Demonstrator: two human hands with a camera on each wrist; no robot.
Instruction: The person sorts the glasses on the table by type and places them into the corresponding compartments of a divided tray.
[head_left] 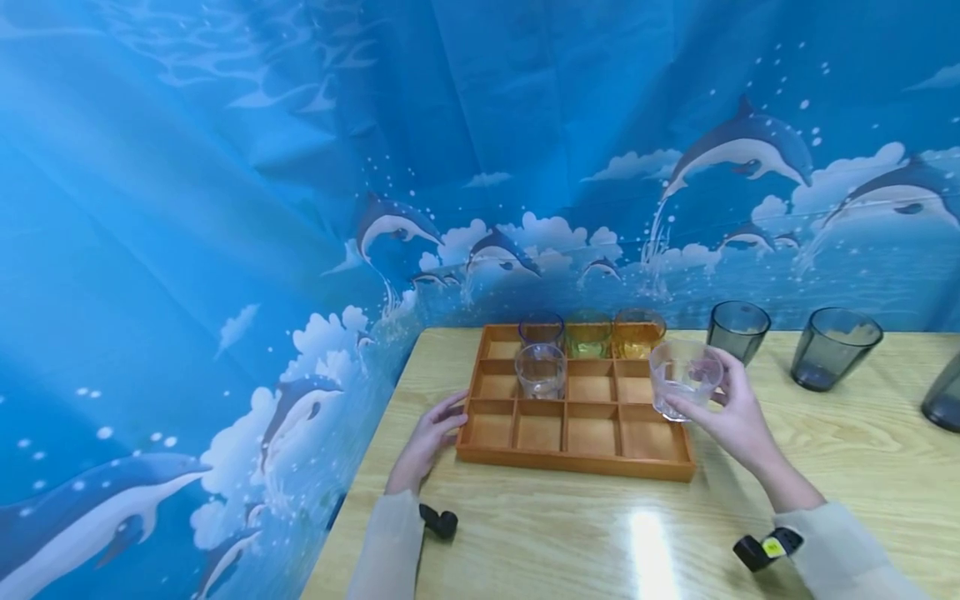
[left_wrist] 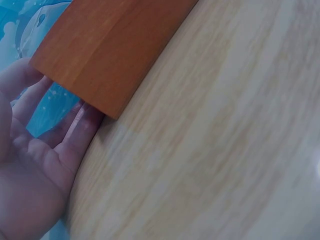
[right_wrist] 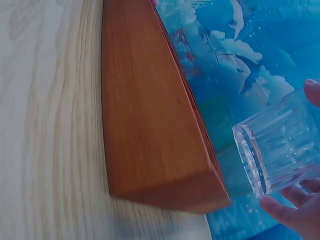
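Note:
My right hand [head_left: 731, 412] grips a clear glass [head_left: 681, 385] between thumb and fingers, above the right-hand column of a wooden divided tray [head_left: 577, 459]. In the right wrist view the clear glass [right_wrist: 280, 145] is tilted in the picture, its thick base toward the tray's corner. My left hand [head_left: 429, 442] rests with loosely extended fingers against the tray's left side; fingertips meet the tray's end wall [left_wrist: 75, 65] in the left wrist view. Another clear glass [head_left: 541, 373] stands in the middle row, second column. Behind it, the back row holds blue [head_left: 541, 330], green [head_left: 589, 335] and amber [head_left: 638, 335] glasses.
Right of the tray stand tall grey glasses: one [head_left: 738, 327] behind my right hand, another [head_left: 834, 350] farther right, and a third [head_left: 947, 400] cut by the frame edge. A dolphin-printed blue curtain [head_left: 480, 150] hangs along the table's back and left edges.

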